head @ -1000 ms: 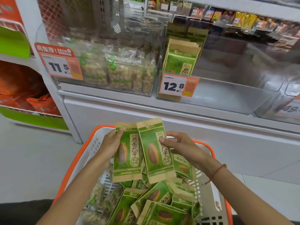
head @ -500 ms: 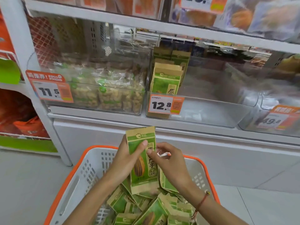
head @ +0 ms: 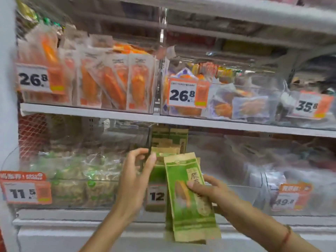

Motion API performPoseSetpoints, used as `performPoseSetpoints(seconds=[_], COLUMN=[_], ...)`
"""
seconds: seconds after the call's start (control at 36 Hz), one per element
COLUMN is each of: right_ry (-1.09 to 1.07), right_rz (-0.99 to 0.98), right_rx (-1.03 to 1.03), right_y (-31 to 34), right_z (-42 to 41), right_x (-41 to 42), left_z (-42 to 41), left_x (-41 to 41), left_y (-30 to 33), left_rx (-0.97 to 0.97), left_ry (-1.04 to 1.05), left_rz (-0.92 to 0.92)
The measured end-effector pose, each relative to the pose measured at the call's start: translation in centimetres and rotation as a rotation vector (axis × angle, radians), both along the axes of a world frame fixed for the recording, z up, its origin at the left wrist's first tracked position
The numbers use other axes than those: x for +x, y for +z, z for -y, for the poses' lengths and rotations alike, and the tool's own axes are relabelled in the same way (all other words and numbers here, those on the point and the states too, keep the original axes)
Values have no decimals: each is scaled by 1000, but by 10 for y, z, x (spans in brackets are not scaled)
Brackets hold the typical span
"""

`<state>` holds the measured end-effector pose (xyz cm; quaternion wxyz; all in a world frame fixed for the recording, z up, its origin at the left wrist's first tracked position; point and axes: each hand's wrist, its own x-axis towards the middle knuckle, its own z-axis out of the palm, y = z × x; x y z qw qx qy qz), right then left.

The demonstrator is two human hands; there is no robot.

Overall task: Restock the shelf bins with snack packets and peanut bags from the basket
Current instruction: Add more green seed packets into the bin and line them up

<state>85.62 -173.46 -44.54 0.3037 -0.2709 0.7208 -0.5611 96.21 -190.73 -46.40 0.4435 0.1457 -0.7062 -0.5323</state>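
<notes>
Step in hand: loading green snack packets into the 12.8 bin.

Landmark: 12.8 bin (head: 227,188). Peanut bags (head: 80,180) fill the bin left of it. Left hand (head: 138,171), fingers loosely curled, touches the packets already standing at its left end; a grip cannot be told. Right hand (head: 209,190) pinches green snack packets (head: 189,200) before its front. Next, likely: lift over the wall, stand them upright.

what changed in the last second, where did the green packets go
The green packets went up from over the basket, now out of view, to the front of the 12.8 bin. The right hand alone grips them now; the left hand let go and reaches to the packets already in that bin. The peanut bags stayed put.
</notes>
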Motion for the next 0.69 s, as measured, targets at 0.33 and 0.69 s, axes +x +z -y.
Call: performPoseSetpoints(seconds=[0.33, 0.69], right_ry=[-247, -314], right_rz=[109, -507], right_rx=[15, -2], right_y=[22, -34], right_z=[45, 142], right_x=[-158, -187], left_z=[38, 48], left_x=[-51, -46], left_y=[-12, -15], left_rx=[-252, -236], left_ry=[99, 39], left_rz=[305, 366])
